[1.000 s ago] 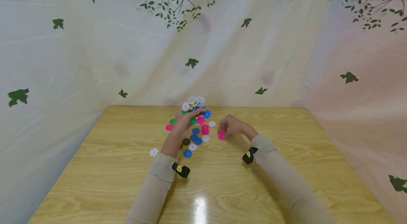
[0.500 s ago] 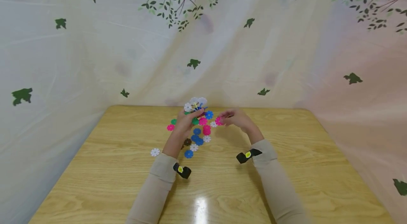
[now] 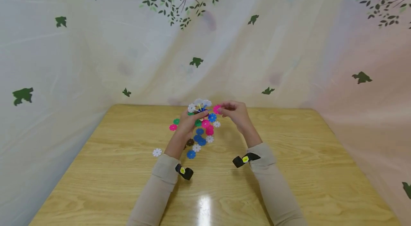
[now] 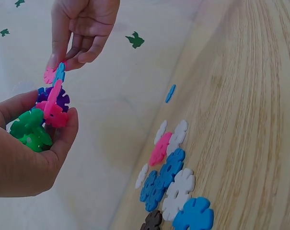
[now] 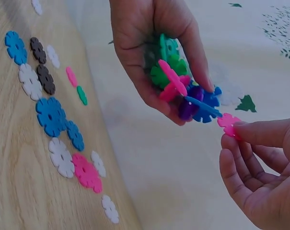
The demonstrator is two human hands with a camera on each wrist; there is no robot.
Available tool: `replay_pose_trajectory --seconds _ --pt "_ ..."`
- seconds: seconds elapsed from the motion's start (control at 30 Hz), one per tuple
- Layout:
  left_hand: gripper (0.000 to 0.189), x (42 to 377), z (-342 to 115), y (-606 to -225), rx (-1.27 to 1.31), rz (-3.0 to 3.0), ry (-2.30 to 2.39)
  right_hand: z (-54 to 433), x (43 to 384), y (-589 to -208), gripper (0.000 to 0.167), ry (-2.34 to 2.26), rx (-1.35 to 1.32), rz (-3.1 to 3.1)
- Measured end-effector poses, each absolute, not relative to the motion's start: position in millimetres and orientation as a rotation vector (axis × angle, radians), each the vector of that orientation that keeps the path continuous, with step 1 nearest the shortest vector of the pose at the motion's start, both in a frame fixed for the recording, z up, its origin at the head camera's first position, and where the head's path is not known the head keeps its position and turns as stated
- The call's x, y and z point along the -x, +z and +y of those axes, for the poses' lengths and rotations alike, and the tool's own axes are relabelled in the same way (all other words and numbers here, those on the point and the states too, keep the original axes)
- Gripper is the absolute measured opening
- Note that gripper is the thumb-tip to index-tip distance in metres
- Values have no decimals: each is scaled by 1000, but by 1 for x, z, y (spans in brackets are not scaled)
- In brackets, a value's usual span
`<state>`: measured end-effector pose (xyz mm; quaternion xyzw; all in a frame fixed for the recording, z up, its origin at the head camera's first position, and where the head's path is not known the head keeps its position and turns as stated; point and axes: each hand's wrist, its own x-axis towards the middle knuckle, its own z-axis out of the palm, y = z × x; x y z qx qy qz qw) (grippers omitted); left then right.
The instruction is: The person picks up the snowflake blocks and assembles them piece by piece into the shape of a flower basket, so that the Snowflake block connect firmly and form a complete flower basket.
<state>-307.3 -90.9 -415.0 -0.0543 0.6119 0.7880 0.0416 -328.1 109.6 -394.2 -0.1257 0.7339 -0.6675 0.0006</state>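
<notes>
My left hand (image 3: pixel 187 125) grips a cluster of interlocked flower-shaped plastic discs (image 5: pixel 189 106) above the far part of the table. Green, pink, purple and blue discs show in both wrist views, and white ones fan out at the top in the head view. Between thumb and fingers, my right hand (image 3: pixel 238 116) pinches a single pink flower disc (image 5: pixel 227 123). That disc meets the edge of a blue disc (image 4: pixel 59 74) on the cluster's right side; whether their slots interlock, I cannot tell. The palm and fingers hide part of the cluster.
Loose discs lie on the wooden table (image 3: pixel 289 169) below my hands: several blue ones (image 5: pixel 51 117), white ones (image 5: pixel 62 157), pink ones (image 5: pixel 86 172) and brown ones (image 5: pixel 46 79). One white disc (image 3: pixel 157 152) lies apart at the left. A printed cloth (image 3: pixel 154 58) hangs behind the table.
My right hand has lifted the pink disc from near the table and carried it up and left to the cluster. My left hand has stayed nearly still, holding the cluster.
</notes>
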Motion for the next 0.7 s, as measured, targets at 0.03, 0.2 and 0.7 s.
replay_pose_trajectory --seconds 0.03,0.2,0.7 --pt "40 308 -91 -415 163 1871 2415 108 328 -394 26 -2105 392 2307" --pt "38 308 -91 -414 142 1870 2425 103 325 -394 24 -2104 393 2356" --pt "52 307 -92 -414 106 1984 2378 90 321 -398 15 -2019 493 2614"
